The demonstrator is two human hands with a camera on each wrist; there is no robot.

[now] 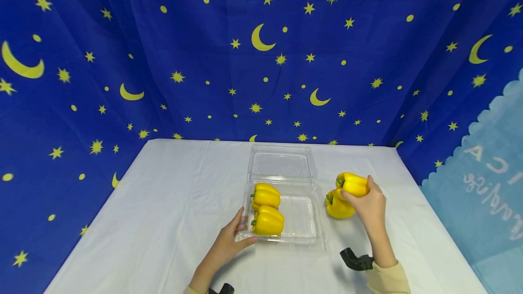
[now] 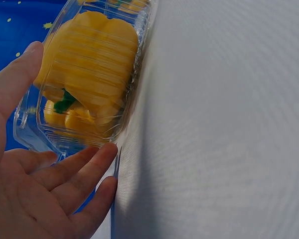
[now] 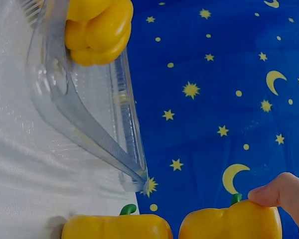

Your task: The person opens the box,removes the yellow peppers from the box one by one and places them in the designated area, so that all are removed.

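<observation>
My right hand [image 1: 371,203] grips a yellow bell pepper [image 1: 354,184] between thumb and fingers, to the right of the clear plastic container [image 1: 300,238]. Just below and left of it is another yellow bell pepper [image 1: 339,208] on the table. In the right wrist view, only the thumb side shows on the held pepper [image 3: 234,224]. The near-left corner of the container is touched by my left hand [image 1: 226,242], its fingers extended and thumb spread. Two yellow bell peppers [image 1: 267,221] show along the container's left side, stems pointing left.
The container's hinged lid [image 1: 281,163] lies folded back on the far side. A white cloth [image 1: 163,212] covers the table. Behind hangs a blue curtain [image 1: 212,35] with moons and stars, and a light blue panel [image 1: 486,171] stands at the right.
</observation>
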